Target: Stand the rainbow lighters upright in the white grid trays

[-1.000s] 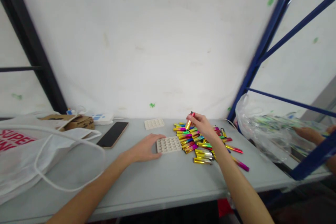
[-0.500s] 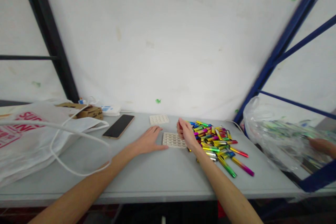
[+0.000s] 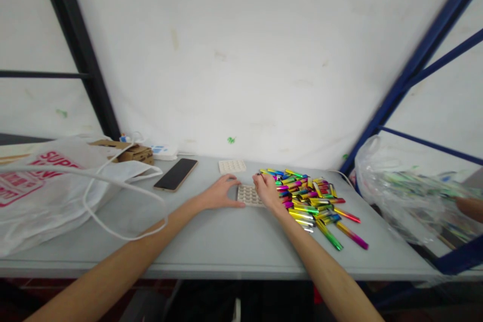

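Note:
A pale tray with rows of round holes point(image 3: 247, 195) lies flat on the grey table. My left hand point(image 3: 222, 192) is open at its left side, thumb and fingers spread around the corner. Over the tray's right part is my right hand point(image 3: 265, 190), its fingers pinched together; whatever they hold, if anything, is hidden. Right beside that hand spreads a pile of shiny metallic-coloured tubes point(image 3: 317, 200) in yellow, green, red, blue and purple. A second pale tray point(image 3: 232, 166) sits farther back near the wall.
On the left lie a phone point(image 3: 176, 174), a white plastic bag with red print point(image 3: 49, 181), a cardboard box point(image 3: 136, 153) and a looping white cable point(image 3: 124, 237). At the right, another person's hand point(image 3: 470, 208) is by a clear plastic bag point(image 3: 396, 196) beyond a blue frame point(image 3: 377, 110).
The view has shifted slightly. My right hand has come down and a little left over the tray, its fingers now lower. My left hand stays at the tray's left side.

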The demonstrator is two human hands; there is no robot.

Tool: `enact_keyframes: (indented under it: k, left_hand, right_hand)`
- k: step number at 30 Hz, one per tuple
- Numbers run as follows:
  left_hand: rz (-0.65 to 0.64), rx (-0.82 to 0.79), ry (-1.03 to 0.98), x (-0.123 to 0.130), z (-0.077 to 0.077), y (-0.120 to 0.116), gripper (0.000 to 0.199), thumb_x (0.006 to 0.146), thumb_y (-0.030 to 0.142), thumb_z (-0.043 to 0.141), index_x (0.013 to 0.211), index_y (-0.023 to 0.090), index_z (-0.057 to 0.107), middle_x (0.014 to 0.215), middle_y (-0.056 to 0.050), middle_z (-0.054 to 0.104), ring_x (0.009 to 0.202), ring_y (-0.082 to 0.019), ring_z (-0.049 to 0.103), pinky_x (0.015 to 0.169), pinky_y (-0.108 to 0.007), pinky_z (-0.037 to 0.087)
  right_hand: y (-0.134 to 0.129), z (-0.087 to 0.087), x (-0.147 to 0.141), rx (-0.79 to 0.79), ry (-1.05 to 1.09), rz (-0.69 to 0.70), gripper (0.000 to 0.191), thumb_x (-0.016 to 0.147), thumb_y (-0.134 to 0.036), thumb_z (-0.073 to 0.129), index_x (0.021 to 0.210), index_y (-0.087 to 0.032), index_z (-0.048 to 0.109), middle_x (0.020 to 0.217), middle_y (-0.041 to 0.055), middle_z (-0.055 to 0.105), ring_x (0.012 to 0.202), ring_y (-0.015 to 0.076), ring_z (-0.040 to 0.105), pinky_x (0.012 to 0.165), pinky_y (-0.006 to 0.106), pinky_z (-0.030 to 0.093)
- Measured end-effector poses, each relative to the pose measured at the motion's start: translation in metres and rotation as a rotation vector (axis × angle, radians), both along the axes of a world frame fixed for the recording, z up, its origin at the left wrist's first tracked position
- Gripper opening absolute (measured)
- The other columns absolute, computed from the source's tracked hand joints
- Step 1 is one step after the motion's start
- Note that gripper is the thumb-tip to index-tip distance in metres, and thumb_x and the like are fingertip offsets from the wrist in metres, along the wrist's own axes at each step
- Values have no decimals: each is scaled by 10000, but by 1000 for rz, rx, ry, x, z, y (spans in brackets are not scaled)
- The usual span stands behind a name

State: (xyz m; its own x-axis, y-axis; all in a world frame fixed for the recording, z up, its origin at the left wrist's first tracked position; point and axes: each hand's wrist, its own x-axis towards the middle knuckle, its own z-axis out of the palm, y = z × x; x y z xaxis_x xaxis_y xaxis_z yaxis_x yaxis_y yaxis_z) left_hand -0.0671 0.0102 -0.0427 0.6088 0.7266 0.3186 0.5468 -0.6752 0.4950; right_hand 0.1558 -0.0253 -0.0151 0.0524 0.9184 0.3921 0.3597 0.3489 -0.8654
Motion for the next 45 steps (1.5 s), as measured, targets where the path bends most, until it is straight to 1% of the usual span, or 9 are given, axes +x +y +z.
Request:
enact_keyframes:
  k: [4,9,12,15,18,26,35,39,45]
  left_hand:
    - [-17,12,-46,1,0,-1,825,718,730,903,1337,214,726,1475,-157,621,1347,-375,617,1219,-507,467]
    - [-22,-14,-44,2,2,-1,835,714,709,917,1347,199,726,1450,-169,619,1334,-367,624,1218,-503,464]
    - [-30,-9,-46,2,2,-1,826,715,691,926,1348,200,725,1436,-167,626,1335,-362,621,1222,-498,457]
    - [-42,-3,-57,2,3,-2,790,723,682,927,1329,214,732,1429,-155,637,1325,-353,624,1215,-490,465]
    - [-37,-9,-57,3,4,-3,787,718,671,935,1326,213,737,1421,-157,642,1311,-357,632,1204,-491,476]
    - [-70,-5,-85,2,4,-1,784,703,669,951,1335,258,737,1364,-116,669,1265,-327,643,1183,-454,489]
    - [-56,-12,-70,3,6,-3,750,713,671,939,1295,241,742,1384,-131,665,1292,-340,638,1189,-471,484]
    - [-67,7,-91,3,6,-3,670,707,658,944,1216,260,766,1363,-110,683,1261,-338,653,1176,-478,496]
    - [-46,-6,-50,1,6,0,709,719,690,917,1244,242,754,1398,-132,667,1311,-342,634,1199,-469,482]
  right_hand:
    - [-1,3,0,105,-139,-54,478,964,-627,505,675,-247,486,612,-34,502,608,156,464,600,290,330]
    - [2,1,7,133,-250,48,386,1072,-556,452,954,-227,615,685,-10,623,677,201,602,669,303,456]
    - [6,0,13,246,-345,33,461,1094,-587,437,913,-220,649,860,67,703,812,222,651,762,327,508]
    - [9,0,17,271,-474,-17,563,1095,-632,441,745,-228,615,808,79,686,755,222,631,730,328,488]
    - [10,0,19,188,-540,8,563,1117,-577,455,717,-221,630,678,51,668,632,206,610,654,311,442]
    - [13,-13,11,191,-681,173,243,1107,-353,605,1039,-165,745,972,114,805,890,237,742,812,301,513]
    - [28,-23,4,213,-760,196,348,1164,-421,479,1106,-155,696,1061,136,775,960,244,715,886,337,521]
    - [27,-26,-4,210,-922,92,388,1173,-436,437,1206,-134,680,1154,179,740,1064,276,692,957,378,516]
    - [16,-11,-1,213,-989,26,398,1136,-485,518,1255,-156,708,1203,186,703,1127,304,663,999,413,511]
